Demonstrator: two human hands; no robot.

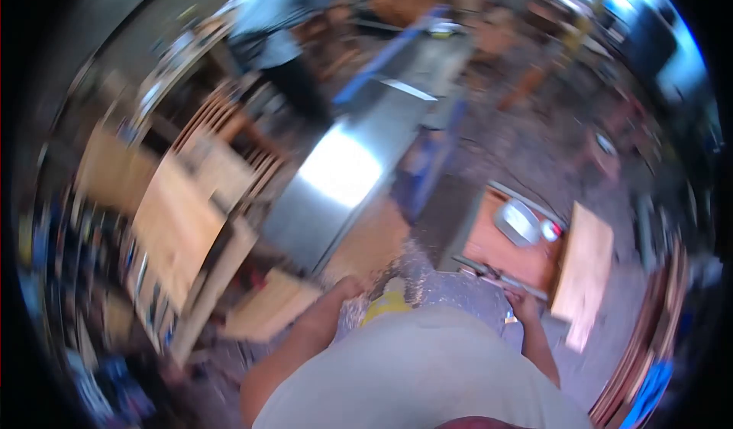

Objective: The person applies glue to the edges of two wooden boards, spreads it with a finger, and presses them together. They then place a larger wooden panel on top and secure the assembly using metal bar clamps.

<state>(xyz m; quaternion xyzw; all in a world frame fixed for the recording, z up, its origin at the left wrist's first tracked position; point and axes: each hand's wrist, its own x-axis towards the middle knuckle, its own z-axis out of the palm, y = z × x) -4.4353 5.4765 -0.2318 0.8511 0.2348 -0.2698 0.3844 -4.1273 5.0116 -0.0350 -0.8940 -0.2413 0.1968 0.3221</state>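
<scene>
My left hand [350,288] is low in front of my body, beside the near end of a long machine with a shiny metal bed [328,177]. Motion smears its fingers, and nothing can be made out in them. At the right, my right hand [521,304] is by the near edge of a reddish board surface [508,238], close to a thin dark bar [489,273]. Whether its fingers hold the bar is too blurred to tell. A metal bowl [518,223] and a small red and white item [550,230] lie on that surface.
Wooden panels [179,230] lean at the left, with stacked slatted frames [221,123] behind. A pale board [584,265] is at the right. Another person [282,24] bends over a bench at the upper left. Wood shavings [416,276] cover the floor near me.
</scene>
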